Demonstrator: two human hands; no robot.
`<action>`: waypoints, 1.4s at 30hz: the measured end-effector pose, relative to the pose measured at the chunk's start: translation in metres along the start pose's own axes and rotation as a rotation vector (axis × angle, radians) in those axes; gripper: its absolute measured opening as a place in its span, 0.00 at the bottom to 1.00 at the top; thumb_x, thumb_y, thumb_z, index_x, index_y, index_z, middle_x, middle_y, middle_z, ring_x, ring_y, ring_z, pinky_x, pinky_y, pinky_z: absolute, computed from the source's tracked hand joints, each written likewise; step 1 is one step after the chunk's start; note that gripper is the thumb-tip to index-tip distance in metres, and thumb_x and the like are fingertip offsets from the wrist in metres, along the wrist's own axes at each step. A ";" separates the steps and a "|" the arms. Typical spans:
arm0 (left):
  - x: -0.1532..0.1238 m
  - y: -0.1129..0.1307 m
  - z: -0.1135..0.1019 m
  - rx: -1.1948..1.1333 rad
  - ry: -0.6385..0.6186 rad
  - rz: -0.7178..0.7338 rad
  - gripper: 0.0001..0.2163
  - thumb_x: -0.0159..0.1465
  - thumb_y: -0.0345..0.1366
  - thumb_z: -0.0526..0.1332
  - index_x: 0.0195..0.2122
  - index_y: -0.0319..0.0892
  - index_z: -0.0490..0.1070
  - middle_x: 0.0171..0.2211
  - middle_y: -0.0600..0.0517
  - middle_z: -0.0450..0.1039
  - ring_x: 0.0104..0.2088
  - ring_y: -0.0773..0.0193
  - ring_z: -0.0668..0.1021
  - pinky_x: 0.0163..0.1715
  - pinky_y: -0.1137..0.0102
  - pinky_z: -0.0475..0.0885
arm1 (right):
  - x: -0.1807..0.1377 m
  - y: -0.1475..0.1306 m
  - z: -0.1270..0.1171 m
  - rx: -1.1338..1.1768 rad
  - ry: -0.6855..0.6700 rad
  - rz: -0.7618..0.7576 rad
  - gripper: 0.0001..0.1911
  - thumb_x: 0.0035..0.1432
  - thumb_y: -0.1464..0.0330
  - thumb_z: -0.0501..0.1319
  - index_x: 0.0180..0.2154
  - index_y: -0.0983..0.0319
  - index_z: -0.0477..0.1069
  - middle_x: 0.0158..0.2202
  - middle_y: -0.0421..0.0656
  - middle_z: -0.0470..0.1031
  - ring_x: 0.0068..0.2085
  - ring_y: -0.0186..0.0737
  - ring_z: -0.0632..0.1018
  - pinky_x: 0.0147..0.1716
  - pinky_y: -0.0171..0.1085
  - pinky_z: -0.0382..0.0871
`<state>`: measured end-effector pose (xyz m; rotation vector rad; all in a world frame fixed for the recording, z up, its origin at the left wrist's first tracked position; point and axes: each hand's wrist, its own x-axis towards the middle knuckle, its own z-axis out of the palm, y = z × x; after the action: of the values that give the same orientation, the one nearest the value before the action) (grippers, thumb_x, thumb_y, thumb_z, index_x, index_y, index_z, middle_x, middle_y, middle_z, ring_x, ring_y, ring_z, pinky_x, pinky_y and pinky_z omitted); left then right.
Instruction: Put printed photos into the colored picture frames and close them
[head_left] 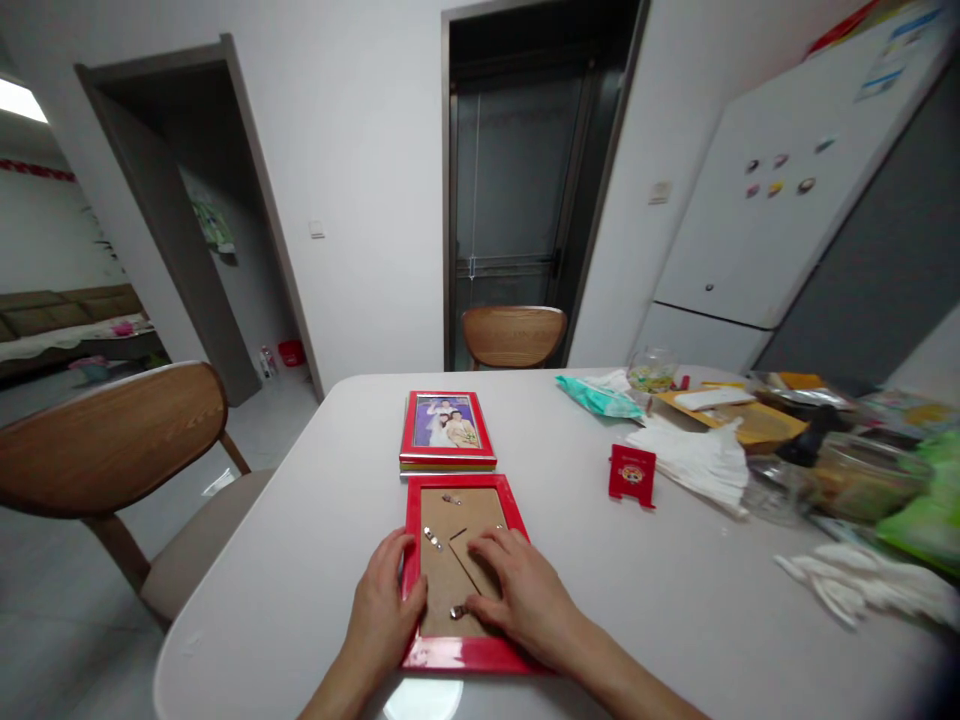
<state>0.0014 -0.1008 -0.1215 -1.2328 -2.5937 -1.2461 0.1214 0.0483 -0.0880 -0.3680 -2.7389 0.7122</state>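
Observation:
A red picture frame (457,655) lies face down on the white table, its brown backing board (442,560) showing. Small metal clips (433,539) are fixed around the board, and a cut line marks its middle. My left hand (381,603) grips the frame's left side, thumb on the inner edge. Over the right part of the board rests my right hand (529,598), fingers bent and apart, the thumb close to the bottom clip (458,611). The thumb's contact with that clip is unclear. Just beyond is a stack of frames (448,432), the top red one showing a photo of people.
A small red stand (631,476) is to the right on the table (300,600). Behind it are white tissue (701,460), a teal packet (600,394), glass jars (862,475) and a white glove (874,585). Wooden chairs (112,440) stand at the left and far side.

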 end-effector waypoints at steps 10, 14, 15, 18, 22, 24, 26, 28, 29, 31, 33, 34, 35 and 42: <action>0.005 0.012 -0.003 -0.217 0.064 -0.135 0.19 0.51 0.37 0.57 0.45 0.38 0.64 0.50 0.44 0.63 0.52 0.54 0.63 0.53 0.58 0.55 | 0.012 -0.011 -0.010 0.016 0.074 0.063 0.18 0.39 0.74 0.56 0.37 0.62 0.67 0.37 0.44 0.67 0.41 0.40 0.66 0.41 0.35 0.59; 0.012 0.043 -0.012 -0.755 -0.033 -0.283 0.19 0.51 0.40 0.59 0.43 0.39 0.63 0.41 0.45 0.71 0.43 0.54 0.72 0.43 0.61 0.66 | 0.014 -0.033 -0.032 0.074 0.168 0.004 0.15 0.40 0.74 0.56 0.35 0.61 0.66 0.36 0.43 0.67 0.41 0.40 0.66 0.41 0.36 0.60; 0.014 0.049 -0.016 -0.908 -0.080 -0.346 0.19 0.51 0.40 0.60 0.42 0.39 0.63 0.38 0.46 0.73 0.39 0.55 0.75 0.39 0.62 0.69 | 0.015 -0.038 -0.038 0.116 0.192 -0.028 0.15 0.41 0.74 0.56 0.36 0.60 0.66 0.37 0.42 0.67 0.41 0.39 0.67 0.40 0.36 0.60; 0.015 0.047 -0.035 -1.131 -0.122 -0.493 0.15 0.50 0.39 0.61 0.38 0.39 0.64 0.32 0.48 0.75 0.30 0.57 0.77 0.30 0.66 0.72 | 0.015 -0.036 -0.050 0.221 0.242 -0.050 0.15 0.45 0.69 0.57 0.39 0.60 0.64 0.40 0.42 0.66 0.39 0.37 0.68 0.37 0.35 0.63; 0.005 0.010 -0.074 -1.087 -0.114 -0.596 0.14 0.50 0.38 0.62 0.36 0.40 0.63 0.28 0.49 0.76 0.25 0.58 0.78 0.25 0.66 0.72 | 0.007 0.005 -0.047 0.079 0.230 0.174 0.19 0.47 0.66 0.56 0.43 0.63 0.63 0.41 0.46 0.68 0.36 0.38 0.71 0.36 0.36 0.63; -0.002 -0.009 -0.091 -1.047 -0.124 -0.647 0.14 0.51 0.37 0.62 0.37 0.40 0.63 0.26 0.50 0.76 0.24 0.58 0.77 0.23 0.66 0.72 | 0.001 0.028 -0.039 0.000 0.158 0.276 0.22 0.46 0.66 0.56 0.45 0.64 0.63 0.40 0.47 0.69 0.37 0.41 0.71 0.37 0.36 0.62; -0.008 -0.022 -0.101 -1.025 -0.147 -0.686 0.14 0.51 0.36 0.63 0.36 0.40 0.62 0.26 0.50 0.76 0.23 0.58 0.77 0.21 0.67 0.72 | -0.002 0.041 -0.031 -0.036 0.103 0.314 0.23 0.45 0.67 0.55 0.46 0.65 0.62 0.39 0.48 0.69 0.39 0.42 0.71 0.37 0.37 0.61; -0.012 -0.026 -0.103 -1.029 -0.162 -0.695 0.12 0.51 0.36 0.63 0.35 0.39 0.63 0.26 0.49 0.76 0.22 0.58 0.77 0.21 0.67 0.72 | -0.003 0.043 -0.026 -0.065 0.125 0.305 0.23 0.45 0.68 0.55 0.46 0.65 0.62 0.41 0.49 0.69 0.40 0.44 0.70 0.38 0.38 0.61; -0.013 -0.025 -0.102 -1.041 -0.167 -0.686 0.12 0.51 0.35 0.62 0.34 0.39 0.63 0.26 0.49 0.76 0.23 0.58 0.77 0.21 0.67 0.72 | -0.002 0.040 -0.025 -0.071 0.161 0.282 0.23 0.46 0.68 0.55 0.46 0.65 0.62 0.41 0.50 0.68 0.42 0.45 0.69 0.40 0.39 0.60; -0.012 -0.017 -0.095 -1.084 -0.174 -0.654 0.11 0.52 0.35 0.62 0.35 0.39 0.64 0.28 0.48 0.76 0.25 0.57 0.78 0.23 0.67 0.72 | 0.002 0.029 -0.024 -0.019 0.229 0.228 0.22 0.48 0.65 0.54 0.46 0.65 0.62 0.42 0.50 0.67 0.43 0.46 0.68 0.42 0.41 0.59; -0.010 -0.003 -0.086 -1.149 -0.170 -0.612 0.13 0.53 0.34 0.61 0.38 0.39 0.63 0.31 0.48 0.76 0.28 0.57 0.78 0.26 0.67 0.73 | 0.006 0.013 -0.021 0.187 0.198 0.199 0.23 0.50 0.62 0.52 0.48 0.64 0.60 0.40 0.48 0.68 0.38 0.43 0.70 0.39 0.41 0.62; -0.009 0.005 -0.081 -1.183 -0.157 -0.592 0.13 0.53 0.34 0.61 0.39 0.39 0.63 0.32 0.48 0.76 0.30 0.57 0.78 0.27 0.67 0.73 | 0.007 0.005 -0.017 0.340 0.134 0.216 0.24 0.51 0.61 0.51 0.50 0.63 0.57 0.37 0.47 0.69 0.34 0.40 0.71 0.35 0.40 0.64; -0.008 0.014 -0.077 -1.214 -0.138 -0.579 0.14 0.53 0.33 0.61 0.40 0.40 0.63 0.32 0.49 0.76 0.31 0.58 0.78 0.28 0.68 0.73 | 0.007 -0.004 -0.012 0.505 0.057 0.255 0.26 0.51 0.61 0.51 0.52 0.63 0.54 0.33 0.45 0.70 0.30 0.39 0.72 0.29 0.38 0.65; -0.006 0.041 -0.058 -1.325 -0.139 -0.589 0.13 0.53 0.34 0.60 0.40 0.41 0.65 0.33 0.51 0.76 0.31 0.59 0.78 0.28 0.69 0.72 | 0.004 -0.026 0.004 1.305 -0.043 0.393 0.33 0.49 0.66 0.53 0.55 0.62 0.44 0.37 0.43 0.72 0.35 0.38 0.75 0.33 0.35 0.67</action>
<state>0.0148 -0.1284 -0.0571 -0.4290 -2.0789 -3.3331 0.1114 0.0261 -0.0777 -0.5246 -1.6558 2.3117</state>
